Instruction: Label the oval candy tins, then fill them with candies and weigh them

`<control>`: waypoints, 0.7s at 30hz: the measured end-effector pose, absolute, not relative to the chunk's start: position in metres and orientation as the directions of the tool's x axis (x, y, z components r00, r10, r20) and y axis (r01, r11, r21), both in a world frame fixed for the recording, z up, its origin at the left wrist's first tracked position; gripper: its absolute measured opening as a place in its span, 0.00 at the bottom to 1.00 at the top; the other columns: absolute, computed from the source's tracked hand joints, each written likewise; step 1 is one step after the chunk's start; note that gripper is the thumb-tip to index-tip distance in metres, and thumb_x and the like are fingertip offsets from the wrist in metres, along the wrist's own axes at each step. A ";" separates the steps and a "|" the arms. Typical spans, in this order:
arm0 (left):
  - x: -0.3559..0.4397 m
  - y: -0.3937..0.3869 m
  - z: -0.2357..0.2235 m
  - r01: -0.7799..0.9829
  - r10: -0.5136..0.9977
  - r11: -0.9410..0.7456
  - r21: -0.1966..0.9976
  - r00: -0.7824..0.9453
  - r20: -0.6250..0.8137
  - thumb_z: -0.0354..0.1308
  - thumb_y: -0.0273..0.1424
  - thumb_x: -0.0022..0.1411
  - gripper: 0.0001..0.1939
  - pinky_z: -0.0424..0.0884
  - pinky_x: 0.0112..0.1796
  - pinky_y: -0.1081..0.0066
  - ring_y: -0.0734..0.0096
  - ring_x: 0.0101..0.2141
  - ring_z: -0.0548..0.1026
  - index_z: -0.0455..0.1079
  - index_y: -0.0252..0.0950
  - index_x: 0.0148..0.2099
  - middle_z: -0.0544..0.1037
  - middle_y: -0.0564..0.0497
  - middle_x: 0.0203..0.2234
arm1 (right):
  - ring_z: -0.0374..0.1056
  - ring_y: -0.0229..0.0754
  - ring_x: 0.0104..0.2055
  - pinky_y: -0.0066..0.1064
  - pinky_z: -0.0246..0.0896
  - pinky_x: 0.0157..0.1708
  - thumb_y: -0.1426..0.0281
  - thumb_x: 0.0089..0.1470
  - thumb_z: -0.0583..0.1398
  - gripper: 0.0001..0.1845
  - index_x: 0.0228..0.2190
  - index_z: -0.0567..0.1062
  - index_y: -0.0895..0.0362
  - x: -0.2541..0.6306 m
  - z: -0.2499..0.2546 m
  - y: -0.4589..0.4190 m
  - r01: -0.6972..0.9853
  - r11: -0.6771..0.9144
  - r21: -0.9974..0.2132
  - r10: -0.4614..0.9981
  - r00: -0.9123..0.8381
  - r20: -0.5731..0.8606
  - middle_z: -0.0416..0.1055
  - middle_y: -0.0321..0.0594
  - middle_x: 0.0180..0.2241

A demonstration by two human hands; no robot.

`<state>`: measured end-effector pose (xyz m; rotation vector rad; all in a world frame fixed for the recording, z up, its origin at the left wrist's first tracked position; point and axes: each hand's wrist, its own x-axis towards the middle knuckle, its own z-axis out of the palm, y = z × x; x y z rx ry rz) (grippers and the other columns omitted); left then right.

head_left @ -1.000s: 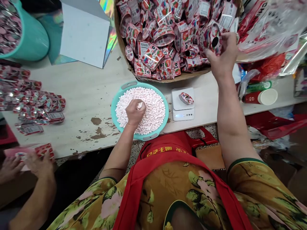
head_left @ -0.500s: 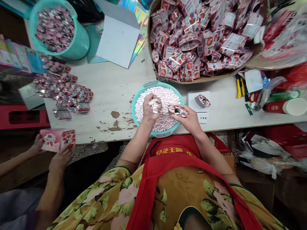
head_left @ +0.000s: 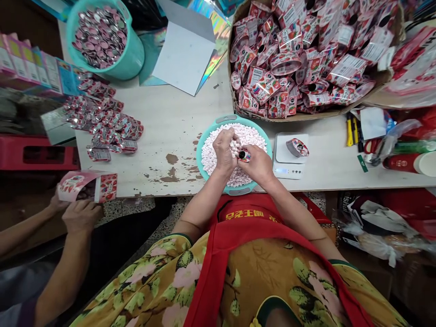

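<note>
A: The worktop (head_left: 163,118) is pale, its coating worn through in brown patches, and a speckled floor (head_left: 155,231) shows below its near edge. What stands on it?

B: Taking the teal basin (head_left: 200,159) of pale pellets (head_left: 252,136) as the clock's centre, a carton (head_left: 379,86) heaped with strawberry-print packs sits between one and two o'clock. A teal bucket (head_left: 132,59) is at ten, a cluster of shiny packs (head_left: 117,129) between nine and ten, and a scale (head_left: 281,156) bearing one pack (head_left: 297,147) at three.

A: And the person's hands?

B: Over the basin. The left hand (head_left: 225,149) has its fingers curled round a heap of pellets; the right hand (head_left: 257,164) grips a small pack (head_left: 244,156) with a dark hole, on the heap's four o'clock side.

A: What differs from half a second ago?

B: The small pack was then apart from the left hand, farther toward three o'clock; now the hands have come together. Around half past eight, beside a co-worker's hand (head_left: 82,215), a printed box (head_left: 106,187) now shows a dark opening. The scale's pack has stayed put.
</note>
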<state>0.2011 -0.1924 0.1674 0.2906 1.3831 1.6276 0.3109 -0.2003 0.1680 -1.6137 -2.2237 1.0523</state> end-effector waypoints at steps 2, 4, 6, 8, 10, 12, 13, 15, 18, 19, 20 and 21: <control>0.203 -0.194 0.171 -0.457 0.789 0.078 0.886 -0.515 -0.336 0.63 0.42 0.61 0.21 0.66 0.25 0.76 0.80 0.20 0.68 0.60 0.37 0.25 0.67 0.57 0.20 | 0.71 0.54 0.48 0.40 0.65 0.45 0.64 0.53 0.64 0.19 0.47 0.78 0.55 0.309 0.172 -0.199 0.763 0.158 -0.627 0.885 -0.391 -0.253 0.77 0.46 0.45; 0.203 -0.194 0.174 -0.427 0.786 0.070 0.901 -0.532 -0.314 0.64 0.43 0.61 0.22 0.69 0.27 0.76 0.79 0.22 0.70 0.59 0.37 0.25 0.68 0.57 0.20 | 0.72 0.53 0.48 0.39 0.65 0.45 0.64 0.53 0.65 0.20 0.48 0.77 0.55 0.308 0.175 -0.198 0.753 0.162 -0.638 0.886 -0.396 -0.242 0.77 0.45 0.46; 0.203 -0.193 0.176 -0.407 0.781 0.081 0.910 -0.542 -0.312 0.65 0.44 0.60 0.22 0.69 0.27 0.76 0.79 0.22 0.71 0.59 0.37 0.26 0.68 0.58 0.20 | 0.72 0.53 0.49 0.38 0.65 0.45 0.64 0.53 0.65 0.20 0.48 0.77 0.55 0.308 0.177 -0.196 0.746 0.156 -0.647 0.890 -0.390 -0.235 0.77 0.45 0.47; 0.204 -0.192 0.176 -0.395 0.788 0.088 0.914 -0.534 -0.307 0.65 0.44 0.60 0.21 0.69 0.26 0.76 0.79 0.21 0.70 0.60 0.38 0.27 0.68 0.59 0.20 | 0.72 0.53 0.48 0.38 0.65 0.44 0.65 0.53 0.65 0.18 0.46 0.78 0.56 0.308 0.178 -0.195 0.757 0.139 -0.638 0.894 -0.373 -0.248 0.77 0.45 0.45; 0.206 -0.190 0.175 -0.385 0.791 0.077 0.920 -0.539 -0.291 0.65 0.45 0.60 0.22 0.69 0.26 0.77 0.80 0.21 0.70 0.61 0.38 0.27 0.68 0.59 0.20 | 0.72 0.53 0.48 0.38 0.65 0.43 0.66 0.52 0.65 0.17 0.44 0.79 0.56 0.308 0.178 -0.194 0.759 0.132 -0.638 0.896 -0.367 -0.250 0.78 0.45 0.44; 0.208 -0.189 0.175 -0.369 0.782 0.078 0.926 -0.554 -0.286 0.65 0.45 0.61 0.22 0.69 0.26 0.77 0.80 0.21 0.70 0.61 0.38 0.27 0.67 0.59 0.19 | 0.72 0.52 0.48 0.38 0.65 0.44 0.67 0.52 0.64 0.18 0.46 0.78 0.55 0.309 0.179 -0.193 0.746 0.130 -0.653 0.899 -0.366 -0.240 0.78 0.44 0.45; 0.208 -0.188 0.175 -0.359 0.781 0.090 0.929 -0.554 -0.289 0.65 0.46 0.61 0.22 0.69 0.26 0.77 0.80 0.21 0.70 0.61 0.38 0.27 0.67 0.59 0.19 | 0.72 0.52 0.48 0.38 0.65 0.45 0.67 0.51 0.65 0.18 0.46 0.78 0.55 0.309 0.179 -0.193 0.744 0.125 -0.656 0.901 -0.362 -0.239 0.78 0.44 0.46; 0.210 -0.186 0.176 -0.339 0.783 0.123 0.933 -0.544 -0.302 0.65 0.46 0.61 0.23 0.69 0.25 0.77 0.80 0.21 0.71 0.61 0.38 0.27 0.67 0.59 0.18 | 0.73 0.53 0.48 0.39 0.66 0.45 0.67 0.51 0.65 0.19 0.46 0.78 0.55 0.311 0.180 -0.193 0.747 0.114 -0.655 0.904 -0.351 -0.243 0.78 0.44 0.46; 0.211 -0.184 0.180 -0.334 0.781 0.148 0.931 -0.538 -0.317 0.65 0.47 0.61 0.23 0.68 0.24 0.78 0.80 0.20 0.71 0.61 0.38 0.27 0.67 0.59 0.18 | 0.73 0.53 0.48 0.39 0.66 0.45 0.65 0.51 0.65 0.20 0.47 0.78 0.55 0.314 0.179 -0.194 0.740 0.106 -0.664 0.907 -0.346 -0.240 0.78 0.45 0.45; 0.212 -0.183 0.181 -0.338 0.782 0.151 0.929 -0.534 -0.321 0.65 0.47 0.61 0.23 0.67 0.24 0.78 0.80 0.20 0.71 0.61 0.38 0.27 0.67 0.60 0.18 | 0.73 0.53 0.47 0.39 0.66 0.45 0.64 0.52 0.65 0.20 0.47 0.78 0.55 0.315 0.179 -0.194 0.732 0.100 -0.674 0.907 -0.345 -0.241 0.78 0.44 0.45; 0.213 -0.183 0.182 -0.343 0.785 0.151 0.927 -0.529 -0.323 0.65 0.48 0.61 0.24 0.67 0.23 0.78 0.80 0.20 0.71 0.61 0.38 0.27 0.66 0.60 0.18 | 0.73 0.53 0.47 0.39 0.66 0.44 0.64 0.52 0.65 0.20 0.47 0.78 0.55 0.316 0.179 -0.194 0.725 0.091 -0.683 0.907 -0.343 -0.243 0.78 0.44 0.45; 0.214 -0.183 0.182 -0.346 0.790 0.149 0.926 -0.521 -0.322 0.66 0.48 0.60 0.24 0.67 0.23 0.77 0.80 0.20 0.70 0.61 0.38 0.27 0.66 0.60 0.18 | 0.73 0.52 0.47 0.38 0.66 0.44 0.63 0.52 0.65 0.20 0.47 0.78 0.54 0.317 0.179 -0.194 0.719 0.083 -0.690 0.908 -0.340 -0.245 0.78 0.43 0.44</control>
